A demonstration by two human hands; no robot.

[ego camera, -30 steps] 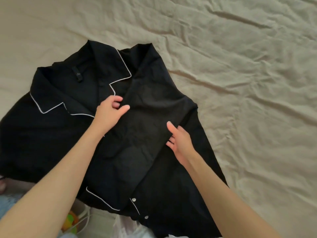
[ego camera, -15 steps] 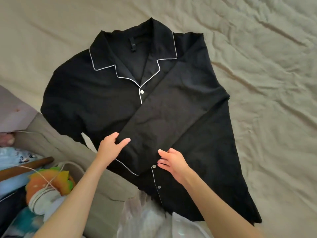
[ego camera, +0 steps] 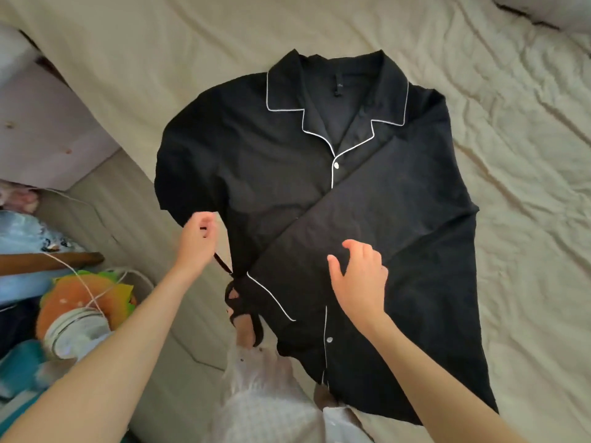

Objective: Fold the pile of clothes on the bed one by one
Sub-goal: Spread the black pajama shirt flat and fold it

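Note:
A black pyjama shirt (ego camera: 275, 167) with white piping lies face up on the beige bed sheet (ego camera: 518, 155), collar pointing away from me. Its right sleeve (ego camera: 367, 231) is folded diagonally across the front, cuff near the lower left. My left hand (ego camera: 196, 241) is at the shirt's left edge, fingers curled and pinching the dark fabric there. My right hand (ego camera: 359, 279) hovers just over the folded sleeve, fingers loosely bent, holding nothing. The shirt's hem hangs past the bed's near edge.
Below the bed's edge, my legs in white trousers (ego camera: 271, 401) and a foot in a black sandal (ego camera: 243, 308) show. On the floor at left sit an orange and green toy (ego camera: 86, 298), a jar (ego camera: 76, 330) with white cord, and blue items. A pale cabinet (ego camera: 41, 129) stands at left.
The view pulled back and shifted left, so the whole shirt shows. My left hand left the folded sleeve's cuff and went to the shirt's left edge. My right hand lifted off the placket.

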